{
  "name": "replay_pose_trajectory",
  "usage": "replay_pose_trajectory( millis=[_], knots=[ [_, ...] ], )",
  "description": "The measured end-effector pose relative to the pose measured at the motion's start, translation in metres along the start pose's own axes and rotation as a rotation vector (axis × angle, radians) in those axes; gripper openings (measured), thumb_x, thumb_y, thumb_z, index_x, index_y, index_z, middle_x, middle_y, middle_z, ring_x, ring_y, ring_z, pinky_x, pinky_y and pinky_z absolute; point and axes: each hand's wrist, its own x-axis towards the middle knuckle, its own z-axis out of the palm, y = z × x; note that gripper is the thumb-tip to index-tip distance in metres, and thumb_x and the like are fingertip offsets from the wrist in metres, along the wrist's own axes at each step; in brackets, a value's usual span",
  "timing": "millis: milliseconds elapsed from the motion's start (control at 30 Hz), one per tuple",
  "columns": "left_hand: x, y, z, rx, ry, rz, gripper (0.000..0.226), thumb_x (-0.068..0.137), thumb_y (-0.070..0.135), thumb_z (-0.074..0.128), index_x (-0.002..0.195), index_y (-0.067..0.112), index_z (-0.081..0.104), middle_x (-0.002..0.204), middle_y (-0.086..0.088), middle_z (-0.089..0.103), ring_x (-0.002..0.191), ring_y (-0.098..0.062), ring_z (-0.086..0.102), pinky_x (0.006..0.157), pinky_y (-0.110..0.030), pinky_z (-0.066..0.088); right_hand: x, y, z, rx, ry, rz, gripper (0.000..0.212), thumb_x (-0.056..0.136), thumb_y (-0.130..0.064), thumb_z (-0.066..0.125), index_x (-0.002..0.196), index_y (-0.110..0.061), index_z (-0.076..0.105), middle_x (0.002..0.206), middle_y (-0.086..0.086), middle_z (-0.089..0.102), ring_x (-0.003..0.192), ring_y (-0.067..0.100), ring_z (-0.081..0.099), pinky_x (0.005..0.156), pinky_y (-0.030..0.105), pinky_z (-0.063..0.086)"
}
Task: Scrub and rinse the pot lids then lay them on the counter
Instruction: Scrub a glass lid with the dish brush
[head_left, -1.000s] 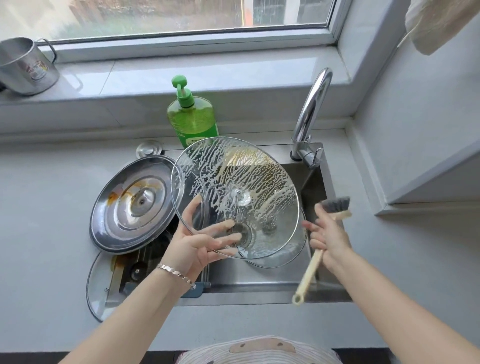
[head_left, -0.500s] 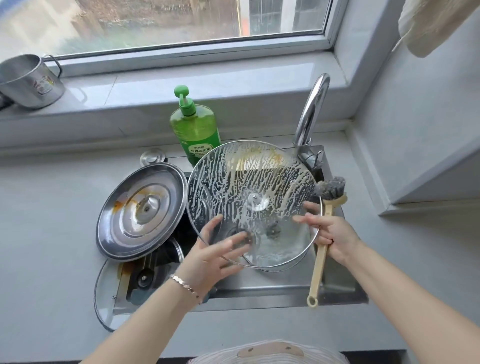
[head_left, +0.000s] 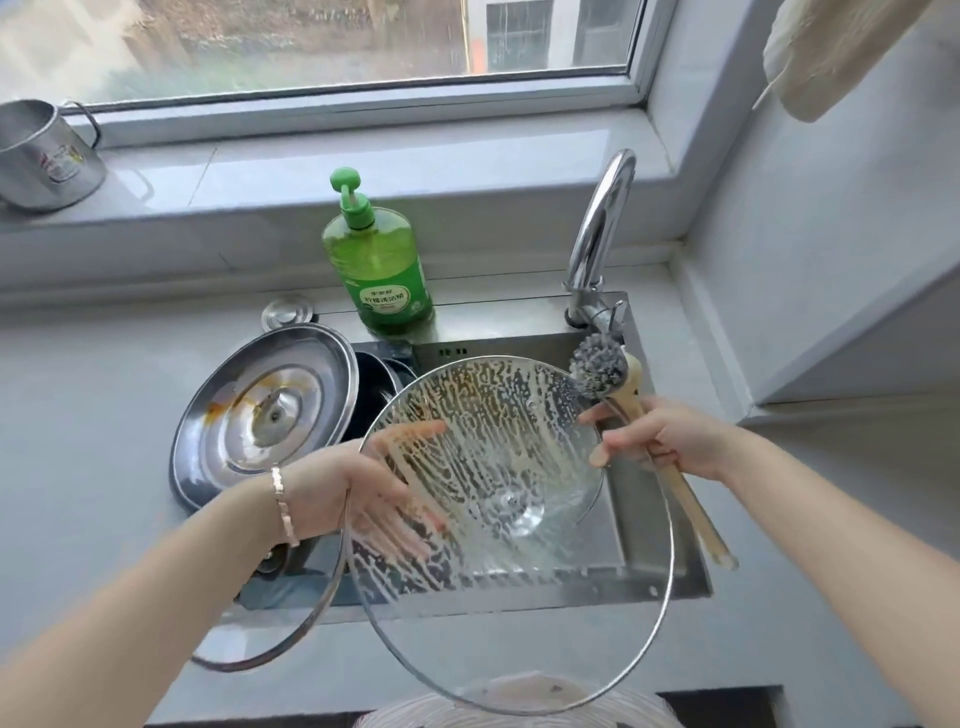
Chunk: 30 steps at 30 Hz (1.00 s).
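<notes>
A large glass pot lid (head_left: 519, 597), streaked with soap foam, is held tilted over the sink (head_left: 691, 571), its near rim reaching out past the counter edge. My left hand (head_left: 332, 491) lies under its left side, fingers straight, showing through the glass. My right hand (head_left: 660, 441) grips the wooden handle of a dish brush (head_left: 597, 366); its grey bristle head sits at the lid's far right rim. A stained steel lid (head_left: 265, 410) leans on the sink's left edge. The rim of another glass lid (head_left: 291, 639) shows below my left forearm.
A green soap bottle (head_left: 379, 260) stands behind the sink, the chrome faucet (head_left: 597, 228) to its right. A dark pot (head_left: 374, 379) sits in the basin. A steel mug (head_left: 41, 156) is on the windowsill. Grey counter lies left and right.
The glass lid tipped and came nearer to me. My left hand slid from its lower edge to lie flat under it. The brush rose to the lid's far right rim.
</notes>
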Motion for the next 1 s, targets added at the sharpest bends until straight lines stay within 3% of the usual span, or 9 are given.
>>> replay_pose_trajectory(
  millis=[67, 233, 300, 367, 467, 600, 767, 900, 1000],
  knots=[
    [-0.005, -0.013, 0.004, -0.021, -0.001, 0.040, 0.087, 0.065, -0.018, 0.045, 0.136, 0.032, 0.034, 0.108, -0.035, 0.061, 0.073, -0.048, 0.067, 0.055, -0.049, 0.057, 0.001, -0.003, 0.007, -0.137, 0.150, -0.021, 0.035, 0.083, -0.002, 0.063, 0.116, -0.013, 0.057, 0.091, 0.002, 0.067, 0.068, 0.005, 0.058, 0.052, 0.014, 0.037],
    [-0.005, -0.039, 0.015, -0.102, 0.081, 0.156, 0.100, 0.061, -0.021, 0.044, 0.124, 0.056, 0.034, 0.113, -0.033, 0.060, 0.085, -0.057, 0.061, 0.058, -0.050, 0.057, 0.002, -0.001, 0.021, -0.696, 0.595, -0.218, 0.062, 0.089, -0.043, 0.053, 0.144, -0.039, 0.024, 0.114, -0.007, 0.057, 0.101, 0.017, 0.055, 0.078, 0.027, 0.040],
    [-0.004, -0.042, 0.021, -0.128, 0.103, 0.190, 0.101, 0.059, -0.021, 0.043, 0.127, 0.054, 0.032, 0.113, -0.033, 0.060, 0.084, -0.058, 0.060, 0.057, -0.051, 0.057, 0.001, 0.006, 0.036, -0.966, 0.669, -0.271, 0.048, 0.094, -0.049, 0.041, 0.140, -0.047, 0.029, 0.094, -0.008, 0.057, 0.090, 0.021, 0.059, 0.070, 0.030, 0.044],
    [-0.001, -0.045, 0.026, -0.124, 0.134, 0.213, 0.102, 0.057, -0.020, 0.043, 0.136, 0.044, 0.029, 0.112, -0.033, 0.061, 0.084, -0.059, 0.059, 0.055, -0.051, 0.057, -0.001, 0.020, 0.070, -1.079, 0.643, -0.503, 0.038, 0.095, -0.045, 0.037, 0.131, -0.045, 0.047, 0.068, -0.012, 0.041, 0.057, 0.015, 0.054, 0.046, 0.022, 0.040],
    [0.003, -0.049, 0.033, -0.098, 0.236, 0.269, 0.098, 0.054, -0.019, 0.042, 0.134, 0.038, 0.035, 0.107, -0.029, 0.064, 0.081, -0.058, 0.061, 0.053, -0.051, 0.055, -0.001, 0.036, 0.105, -1.074, 0.528, -0.771, 0.036, 0.089, -0.039, 0.040, 0.117, -0.039, 0.063, 0.063, -0.012, 0.030, 0.040, 0.012, 0.039, 0.037, 0.011, 0.011],
    [-0.003, -0.049, 0.037, -0.071, 0.312, 0.313, 0.095, 0.052, -0.017, 0.042, 0.119, 0.050, 0.041, 0.105, -0.029, 0.065, 0.083, -0.053, 0.063, 0.058, -0.054, 0.056, 0.019, 0.023, 0.052, -0.960, 0.675, -0.372, 0.037, 0.099, -0.033, 0.036, 0.133, -0.046, 0.043, 0.082, -0.001, 0.045, 0.079, 0.026, 0.056, 0.058, 0.029, 0.030],
    [-0.006, -0.040, 0.043, -0.051, 0.308, 0.343, 0.087, 0.051, -0.017, 0.043, 0.115, 0.043, 0.045, 0.105, -0.026, 0.066, 0.083, -0.045, 0.067, 0.056, -0.050, 0.057, 0.010, 0.028, 0.101, -0.925, 0.522, -0.749, 0.040, 0.091, -0.020, 0.052, 0.128, -0.036, 0.052, 0.064, -0.006, 0.041, 0.051, 0.016, 0.040, 0.043, 0.021, 0.025],
    [-0.008, -0.044, 0.048, -0.004, 0.284, 0.304, 0.089, 0.055, -0.016, 0.046, 0.117, 0.048, 0.042, 0.108, -0.023, 0.066, 0.086, -0.045, 0.066, 0.060, -0.053, 0.055, 0.027, 0.012, 0.063, -0.667, 0.724, -0.491, 0.040, 0.097, -0.026, 0.046, 0.133, -0.041, 0.043, 0.080, 0.005, 0.057, 0.070, 0.022, 0.052, 0.057, 0.033, 0.038],
    [-0.005, -0.044, 0.049, -0.021, 0.295, 0.323, 0.088, 0.054, -0.017, 0.046, 0.123, 0.037, 0.042, 0.106, -0.015, 0.069, 0.090, -0.039, 0.067, 0.066, -0.057, 0.054, 0.010, 0.015, 0.103, -0.722, 0.518, -0.715, 0.042, 0.096, -0.023, 0.049, 0.134, -0.039, 0.040, 0.072, 0.001, 0.051, 0.061, 0.015, 0.042, 0.051, 0.025, 0.031]
  ],
)
